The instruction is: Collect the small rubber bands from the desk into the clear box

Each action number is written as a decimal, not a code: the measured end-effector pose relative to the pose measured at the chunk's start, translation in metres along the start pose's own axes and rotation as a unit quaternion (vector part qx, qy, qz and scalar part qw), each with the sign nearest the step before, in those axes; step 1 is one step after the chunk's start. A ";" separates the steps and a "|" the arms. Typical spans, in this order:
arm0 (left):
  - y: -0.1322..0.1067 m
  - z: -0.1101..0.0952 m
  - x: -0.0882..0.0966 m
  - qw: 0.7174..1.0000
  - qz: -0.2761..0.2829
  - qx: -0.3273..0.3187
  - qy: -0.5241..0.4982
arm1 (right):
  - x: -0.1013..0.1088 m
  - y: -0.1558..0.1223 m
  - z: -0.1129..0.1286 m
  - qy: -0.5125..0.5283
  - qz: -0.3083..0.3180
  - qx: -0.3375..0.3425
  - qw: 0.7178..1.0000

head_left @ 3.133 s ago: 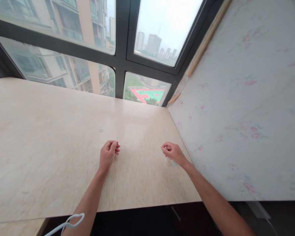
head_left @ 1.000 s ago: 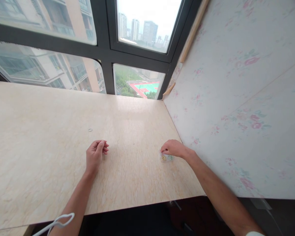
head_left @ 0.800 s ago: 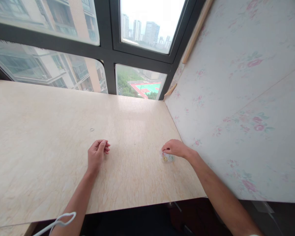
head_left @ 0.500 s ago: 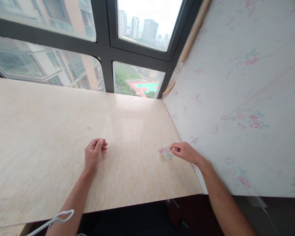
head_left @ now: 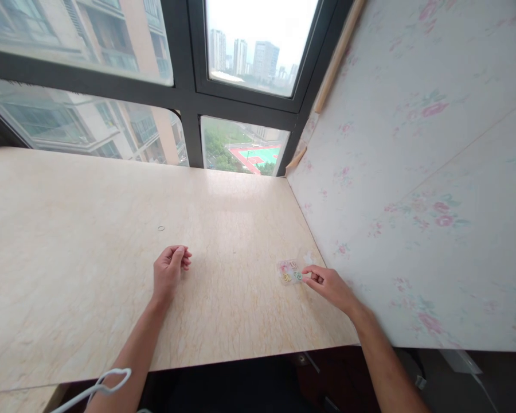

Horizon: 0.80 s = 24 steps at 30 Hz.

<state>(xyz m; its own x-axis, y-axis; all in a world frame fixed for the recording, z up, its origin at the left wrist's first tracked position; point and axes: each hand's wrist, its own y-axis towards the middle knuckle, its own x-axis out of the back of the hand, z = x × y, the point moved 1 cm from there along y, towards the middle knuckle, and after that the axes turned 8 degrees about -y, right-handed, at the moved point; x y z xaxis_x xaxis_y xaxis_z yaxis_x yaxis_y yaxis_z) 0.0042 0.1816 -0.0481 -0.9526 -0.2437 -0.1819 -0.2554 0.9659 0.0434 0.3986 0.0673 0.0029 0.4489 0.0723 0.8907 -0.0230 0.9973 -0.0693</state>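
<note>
A small clear box (head_left: 282,280) with compartments lies on the pale marbled surface, holding little pink, yellow and green ring-like pieces. At its right edge, beside the green pieces (head_left: 297,276), is my right hand (head_left: 329,285); thumb and index fingertip are a little apart, with nothing visible between them. My left hand (head_left: 168,268) rests on the surface to the left, its fingers curled and the thumb pressed on the index finger. Whatever it may hold is hidden. Just beyond it lies a thin dark ring (head_left: 161,228).
The marbled surface (head_left: 90,258) runs back to a dark window frame (head_left: 193,137). A wall with floral paper (head_left: 413,241) rises on the right. A white looped cord (head_left: 112,381) crosses in front of my left forearm.
My right hand has shifted from the box's upper right part down towards the green pieces, and its fingertips have parted. My left hand keeps its pose. The view has moved slightly.
</note>
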 end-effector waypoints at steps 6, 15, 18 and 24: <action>-0.001 0.000 -0.002 1.000 0.006 -0.002 0.008 | -0.016 -0.011 -0.006 0.003 0.003 0.008 1.000; 0.004 0.002 0.001 0.999 0.040 0.013 0.005 | -0.023 -0.014 -0.021 0.036 -0.065 0.009 0.997; 0.018 -0.002 0.012 0.997 0.046 0.017 0.056 | -0.033 -0.025 -0.029 0.055 -0.120 -0.016 0.991; 0.076 -0.015 0.052 0.937 0.056 -0.074 0.338 | -0.057 -0.048 -0.037 0.080 -0.200 -0.040 0.976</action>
<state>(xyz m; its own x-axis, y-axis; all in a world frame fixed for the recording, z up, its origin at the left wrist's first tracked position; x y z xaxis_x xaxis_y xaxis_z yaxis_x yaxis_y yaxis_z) -0.0671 0.2408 -0.0391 -0.8489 -0.1893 0.4934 -0.1198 0.9783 0.1692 0.4074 0.0146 -0.0617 0.5415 -0.3322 0.7723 0.2502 0.9407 0.2292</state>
